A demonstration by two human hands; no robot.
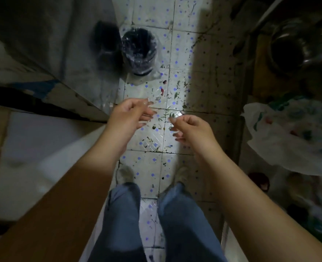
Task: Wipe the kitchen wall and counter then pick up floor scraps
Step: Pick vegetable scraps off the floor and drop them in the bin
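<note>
Green vegetable scraps [161, 118] and a few red bits [162, 91] lie scattered on the white tiled floor [148, 167] with blue dots. My left hand [131, 114] hovers above the scraps, fingers loosely curled, and a faint clear film shows at its fingertips. My right hand [190, 129] hangs beside it at the same height. Its thumb and forefinger are close together, and I cannot tell whether they pinch anything. Both hands are well above the floor.
A black lined bin [139, 52] stands on the floor ahead, by a steel cabinet [52, 53] on the left. A white plastic bag [288, 133] and a metal pot [296, 48] sit at the right. My shoes [126, 174] stand on the narrow tiled strip.
</note>
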